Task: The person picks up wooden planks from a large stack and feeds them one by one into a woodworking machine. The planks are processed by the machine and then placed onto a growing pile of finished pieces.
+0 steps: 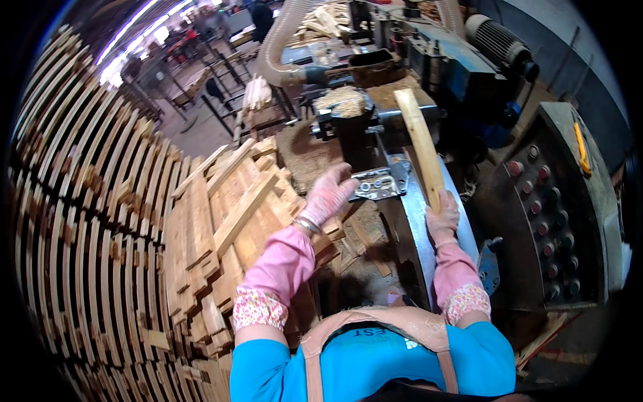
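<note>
A long, narrow wooden board [420, 144] lies along the metal bed [420, 248] of a woodworking machine, its far end reaching toward the cutting head. My right hand [443, 220] is closed around the board's near end. Raised to the left of the bed, my left hand [329, 194] wears a pink knit glove and holds nothing. Its fingers are stretched out beside a metal guide plate with bolts [375, 184], and I cannot tell if they touch it. Pink sleeve covers reach up both forearms.
Loose boards [228, 208] are piled at my left, with tall stacks of slats [100, 268] beyond. Offcuts [362, 241] and sawdust lie below the guide plate. A control panel with several buttons [546, 214] stands at right. Ahead are a dust hose [276, 50] and a motor [499, 40].
</note>
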A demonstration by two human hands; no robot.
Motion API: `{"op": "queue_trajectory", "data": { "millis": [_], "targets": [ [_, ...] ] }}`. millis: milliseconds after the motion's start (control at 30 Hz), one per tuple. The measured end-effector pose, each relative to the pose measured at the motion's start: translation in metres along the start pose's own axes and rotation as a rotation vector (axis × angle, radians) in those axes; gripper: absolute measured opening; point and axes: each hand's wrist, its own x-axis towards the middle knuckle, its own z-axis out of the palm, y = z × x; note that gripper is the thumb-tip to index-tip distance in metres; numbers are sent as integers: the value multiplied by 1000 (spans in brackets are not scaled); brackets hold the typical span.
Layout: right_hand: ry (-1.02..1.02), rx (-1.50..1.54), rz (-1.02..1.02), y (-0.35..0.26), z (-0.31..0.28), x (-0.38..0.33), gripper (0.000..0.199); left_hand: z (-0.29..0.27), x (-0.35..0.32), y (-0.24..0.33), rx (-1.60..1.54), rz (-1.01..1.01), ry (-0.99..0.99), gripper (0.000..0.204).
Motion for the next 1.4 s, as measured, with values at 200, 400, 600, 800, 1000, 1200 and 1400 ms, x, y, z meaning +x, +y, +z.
{"op": "queue_trajectory", "data": {
  "millis": [200, 400, 600, 800, 1000, 1200, 1400],
  "targets": [
    [-304, -72, 87, 10, -123, -117, 70, -184, -8, -99, 928, -537, 345, 39],
    [-383, -156, 108, 13, -219, -212, 57, -307, -95, -245, 908, -1381, 131, 93],
    [-179, -70, -52, -3, -148, -114, 32, -316, -95, -213, 875, -872, 332, 38],
    [-328, -20, -155, -1, -63, -35, 31, -261, -89, -137, 61, -64, 691, 22],
    [-503, 1124, 284, -79, -7, 13, 71, -89, -16, 0, -638, 295, 720, 22],
    [-270, 515, -283, -132, -113, -25, 90, 113, -38, 18, -827, 76, 313, 51],
    [-452, 101, 239, -30, -223, -196, 71, 158, -92, -27, -940, -222, -224, 71]
  ]
}}
